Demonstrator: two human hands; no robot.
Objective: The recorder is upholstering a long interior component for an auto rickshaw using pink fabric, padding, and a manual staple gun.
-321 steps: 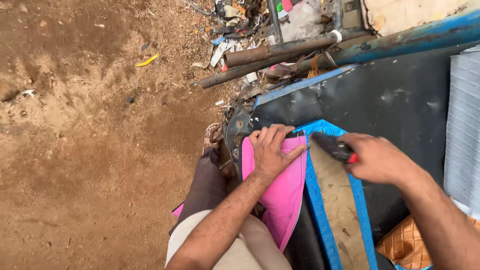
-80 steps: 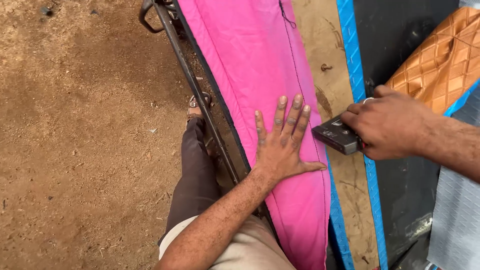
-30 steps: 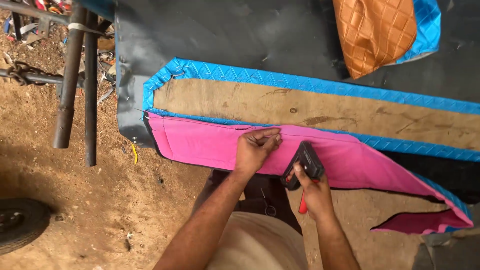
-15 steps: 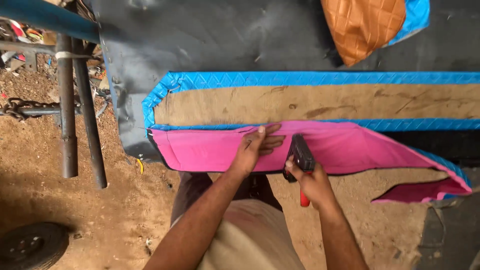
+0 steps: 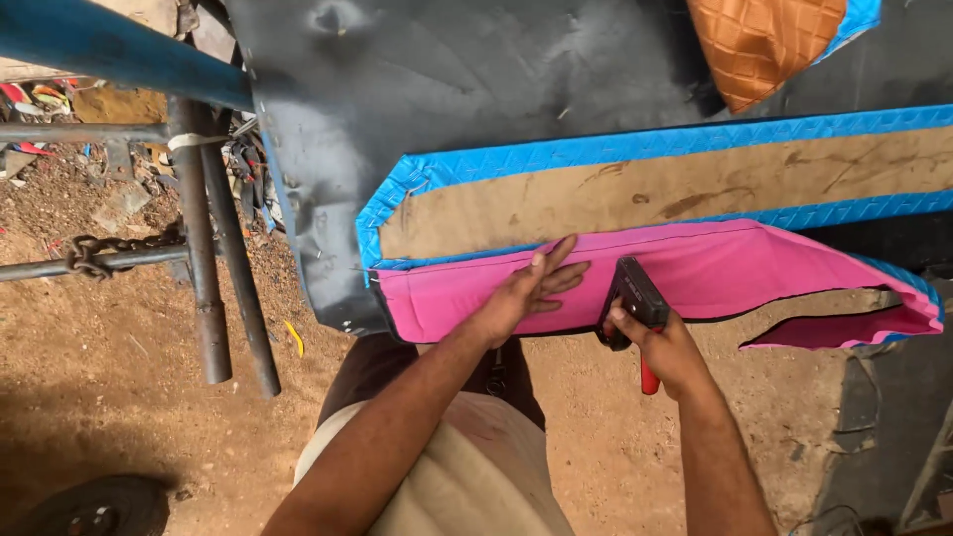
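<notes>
- Right hand (image 5: 667, 347) closing around a black stapler (image 5: 635, 298) with a red handle, nose pressing into pink fabric (image 5: 715, 273).
- Left hand (image 5: 531, 288) lying flat and open, fingers spread, pinning the fabric just left of the stapler, gripping nothing.
- Fabric folding over the near edge of a long board (image 5: 645, 194) trimmed in blue quilted vinyl (image 5: 596, 151), right end hanging loose past the hands.
- Doing it well, by judgement: pulling the fabric taut, keeping fingers off the nose, stapling squarely near the edge.
- Black sheet (image 5: 447, 79) spreading beneath; orange cushion (image 5: 764, 45) resting beyond.
- Metal bars (image 5: 213, 268) crowding the left; dirt ground (image 5: 119, 397) opening below; free run along the edge to the right.
</notes>
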